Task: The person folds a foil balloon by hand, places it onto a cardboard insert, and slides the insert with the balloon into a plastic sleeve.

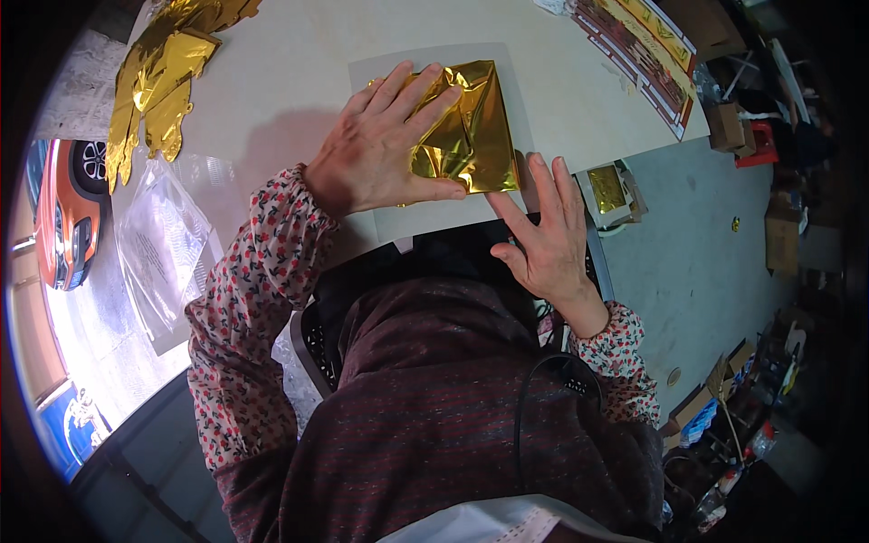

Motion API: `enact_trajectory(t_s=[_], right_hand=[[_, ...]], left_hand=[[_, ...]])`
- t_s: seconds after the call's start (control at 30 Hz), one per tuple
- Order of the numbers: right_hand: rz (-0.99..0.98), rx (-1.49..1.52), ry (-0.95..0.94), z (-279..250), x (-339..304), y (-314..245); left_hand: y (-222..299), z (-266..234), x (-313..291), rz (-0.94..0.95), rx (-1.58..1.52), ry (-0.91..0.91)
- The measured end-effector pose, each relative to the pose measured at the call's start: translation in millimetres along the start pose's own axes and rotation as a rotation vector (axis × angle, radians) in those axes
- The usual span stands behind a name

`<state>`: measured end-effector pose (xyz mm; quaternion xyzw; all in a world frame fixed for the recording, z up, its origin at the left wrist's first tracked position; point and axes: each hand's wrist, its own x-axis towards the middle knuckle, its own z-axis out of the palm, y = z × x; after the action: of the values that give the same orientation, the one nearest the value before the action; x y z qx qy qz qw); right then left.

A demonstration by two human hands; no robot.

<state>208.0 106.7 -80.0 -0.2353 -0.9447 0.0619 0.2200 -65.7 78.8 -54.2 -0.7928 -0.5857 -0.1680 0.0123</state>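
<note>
A shiny, creased sheet of gold foil [489, 131] lies on a pale grey rectangular sheet [367, 71] close to the table's near edge. Across the left part of the foil rests my left hand [380, 149], flat, its fingers stretched out and spread. My right hand [548, 244] is by the table edge, just off the foil's near right corner. Its fingers are apart and nothing is in them. The index fingertip is close to the foil; I cannot tell whether it touches. My left palm hides the foil's left side.
Crumpled gold foil shapes [172, 81] are heaped at the table's far left, above a clear plastic bag [167, 231] hanging over the edge. Colourful printed sheets [638, 54] lie far right. Below the right edge stands a white container [615, 195] with gold inside. Cardboard boxes [729, 127] stand beyond.
</note>
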Motion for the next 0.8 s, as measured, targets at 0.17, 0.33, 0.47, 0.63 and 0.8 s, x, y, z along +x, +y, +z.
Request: enact_trajectory(t_s=[0.17, 0.33, 0.47, 0.63, 0.8], right_hand=[[0.073, -0.04, -0.041, -0.3, 0.4, -4.8], [0.104, 0.052, 0.016, 2.5, -1.0, -4.1], [0.092, 0.138, 0.1, 4.4, -3.9, 1.0], [-0.014, 0.142, 0.169, 2.0, -5.2, -0.1], [-0.124, 0.067, 0.016, -2.3, 8.4, -7.2]], left_hand=[[-0.7, 0.9, 0.9, -0.006, -0.01, 0.006], [1.3, -0.5, 2.4, -0.016, -0.009, -0.012], [1.5, 0.4, 2.4, -0.026, -0.001, -0.022], [3.3, -3.0, 0.2, -0.04, 0.006, -0.033], [2.9, -5.5, -0.5, -0.037, -0.032, -0.036]])
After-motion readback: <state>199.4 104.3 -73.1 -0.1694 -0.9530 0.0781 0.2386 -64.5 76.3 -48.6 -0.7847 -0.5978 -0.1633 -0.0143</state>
